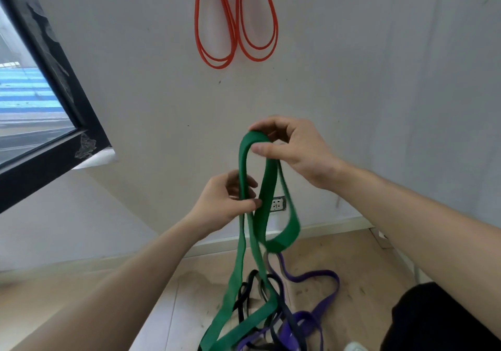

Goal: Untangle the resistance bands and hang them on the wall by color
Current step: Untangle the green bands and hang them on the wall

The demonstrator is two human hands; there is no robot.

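Observation:
A wide green band (245,264) hangs from both my hands in front of the wall. My right hand (292,150) pinches its top fold. Lower and to the left, my left hand (227,201) grips one of its strands. The green band's lower end trails to the floor into a tangle with purple bands (329,295) and black bands (250,288). High on the wall hang thin red bands (235,22) in two loops.
A black-framed window (48,101) fills the left. A wall socket (278,204) sits low on the white wall behind the green band. The wooden floor (168,304) lies below. My dark trouser leg (433,321) and a light shoe tip show at the lower right.

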